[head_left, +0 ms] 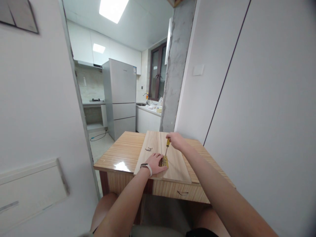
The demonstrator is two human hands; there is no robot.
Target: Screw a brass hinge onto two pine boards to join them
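Two pale wooden boards (176,164) lie side by side on a wooden table (123,151). A brass hinge (165,161) sits across the seam between them near the front. My left hand (155,163), with a white band on its wrist, presses on the left board and pinches the hinge. My right hand (175,140) is closed round the yellow handle of a screwdriver (167,147), whose tip points down at the hinge.
A second metal hinge (148,149) lies loose on the left board. The table has a drawer with a handle (182,193) at the front. Walls stand close on the left and right. A kitchen with a grey fridge (120,95) opens behind the table.
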